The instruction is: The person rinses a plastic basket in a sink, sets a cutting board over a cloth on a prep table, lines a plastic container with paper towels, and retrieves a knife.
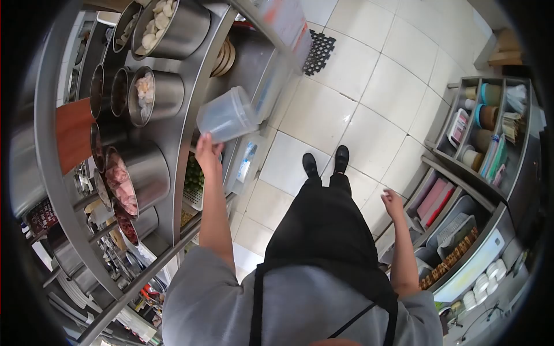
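Through the head camera I saw one clear plastic container (226, 117) tilted at the inner edge of the metal shelving (200, 75) on the left, beyond the lip of the top shelf. The fingers of the left hand (209, 151) touched its near edge; I could not tell whether they had closed on it. The right hand (392, 202) was released, its fingers loosely curled around nothing, just beside the storage racks (461, 173) on the right. Between shelving and racks I had an open strip of tiled floor (317, 121), widening toward the far side, with two dark shoes (326, 164) near its middle and one black perforated mat (319, 53) at its far left. Along the aisle side of the top shelf I counted four metal pots (151, 173): the farthest held white pieces, the next pale chunks, the third pink meat, the nearest dark red meat. Green produce (195, 176) lay below, left of the forearm.
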A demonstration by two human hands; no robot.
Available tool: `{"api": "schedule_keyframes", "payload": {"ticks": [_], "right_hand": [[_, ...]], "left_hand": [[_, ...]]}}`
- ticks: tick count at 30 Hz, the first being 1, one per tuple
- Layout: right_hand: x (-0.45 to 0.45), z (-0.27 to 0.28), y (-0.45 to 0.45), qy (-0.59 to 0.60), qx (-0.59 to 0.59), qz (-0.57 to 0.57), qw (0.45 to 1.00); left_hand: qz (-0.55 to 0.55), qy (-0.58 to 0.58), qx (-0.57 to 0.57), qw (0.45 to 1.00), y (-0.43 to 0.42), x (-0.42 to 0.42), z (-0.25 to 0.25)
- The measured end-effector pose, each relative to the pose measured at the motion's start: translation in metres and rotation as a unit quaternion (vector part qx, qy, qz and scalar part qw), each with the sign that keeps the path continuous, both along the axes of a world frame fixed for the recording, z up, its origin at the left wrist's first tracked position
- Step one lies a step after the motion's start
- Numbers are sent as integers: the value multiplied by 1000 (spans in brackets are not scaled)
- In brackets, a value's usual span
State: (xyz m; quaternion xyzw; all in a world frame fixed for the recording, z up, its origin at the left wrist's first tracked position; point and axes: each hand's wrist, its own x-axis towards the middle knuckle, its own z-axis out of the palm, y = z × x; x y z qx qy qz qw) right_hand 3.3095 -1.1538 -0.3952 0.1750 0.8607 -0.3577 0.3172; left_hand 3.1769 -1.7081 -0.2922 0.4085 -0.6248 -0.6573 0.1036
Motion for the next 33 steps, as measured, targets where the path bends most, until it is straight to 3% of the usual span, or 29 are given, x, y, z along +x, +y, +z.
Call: {"api": "schedule_keyframes", "payload": {"ticks": [3, 6, 9, 13, 14, 17, 19, 21, 23, 24, 25, 27, 29, 31, 33], "right_hand": [[-54, 46, -49, 90, -70, 34, 993], [-108, 121, -98, 160, -147, 39, 975], [-143, 198, -134, 249, -193, 29, 948], [-163, 304, -160, 253, -417, -26, 872], [-163, 325, -164, 240, -499, -36, 832], [-156, 375, -175, 257, -553, -62, 790], [-151, 370, -181, 312, -492, -29, 812], [-149, 366, -179, 372, -420, 1, 828], [-145, 365, -168, 229, -439, -75, 866], [-146, 357, -154, 242, -433, -73, 865], [-150, 346, -134, 295, -405, -114, 858], [-155, 347, -106, 354, -374, -152, 844], [-162, 359, -85, 520, -316, -301, 735], [-171, 346, -79, 566, -301, -295, 708], [-168, 343, -79, 608, -286, -292, 681]], "left_hand": [[-15, 66, 340, 938, 41, 17, 27], [-82, 107, 452, 882, 84, 12, 73], [-200, 151, 465, 849, 105, 2, 121], [-240, 189, 541, 784, 118, -8, 182], [-248, 197, 539, 781, 118, -10, 191], [-325, 247, 480, 776, 115, -17, 206], [-371, 228, 395, 809, 112, -23, 199], [-429, 214, 344, 807, 116, -29, 199], [-476, 179, 288, 811, 123, -33, 197], [-419, 175, 296, 840, 129, -34, 198], [-359, 170, 304, 866, 135, -39, 199], [-343, 181, 321, 864, 138, -55, 199], [-256, 182, 323, 893, 151, -73, 201], [-279, 184, 332, 882, 188, -95, 195], [-396, 151, 388, 818, 239, -110, 190]]}}
